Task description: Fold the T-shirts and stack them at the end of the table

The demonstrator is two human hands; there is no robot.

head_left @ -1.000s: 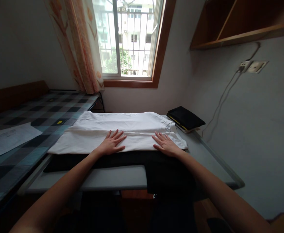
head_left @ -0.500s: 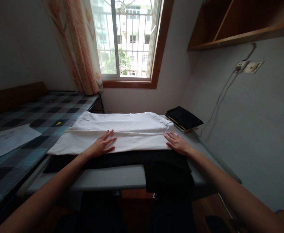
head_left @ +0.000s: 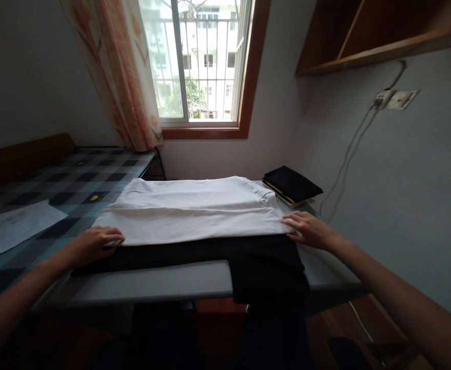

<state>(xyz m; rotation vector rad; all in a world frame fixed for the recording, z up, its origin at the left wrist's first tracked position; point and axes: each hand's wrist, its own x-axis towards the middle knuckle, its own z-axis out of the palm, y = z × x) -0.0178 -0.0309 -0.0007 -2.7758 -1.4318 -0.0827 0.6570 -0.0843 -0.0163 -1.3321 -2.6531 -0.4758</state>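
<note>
- White garment (head_left: pixel 198 223) on the desk (head_left: pixel 151 285), laid lengthways from left to right, in front of both hands.
- Flat for the most part, with a long folded panel along the near side and a raised edge across the middle; small creases on the far part, more bunching near the right end.
- Left hand (head_left: pixel 100 241) at the near-left corner: fingers bent and drawn close together; impossible to tell from this view, pinching the cloth or only resting on it.
- Right hand (head_left: pixel 306 228) at the near-right end: narrow too, fingertips on top, thumb low by the edge; firmness of hold likewise impossible to tell.
- Step in hand, by judgement: handling the near edge by both ends at once.
- Next move, by judgement: calls for an even hold at both corners and level tension, so as not to skew the panel or drag the layer below.
- Black cloth (head_left: pixel 269 270) along the garment's near edge, wider at the right and reaching the desk's front edge.
- Black folded item (head_left: pixel 292 182) on a small stack at the far right of the desk.
- Further left, papers (head_left: pixel 20 228) on the checked bed (head_left: pixel 67 177).
- Beyond, a barred window (head_left: pixel 205 67) with a flowered curtain (head_left: pixel 119 77).
</note>
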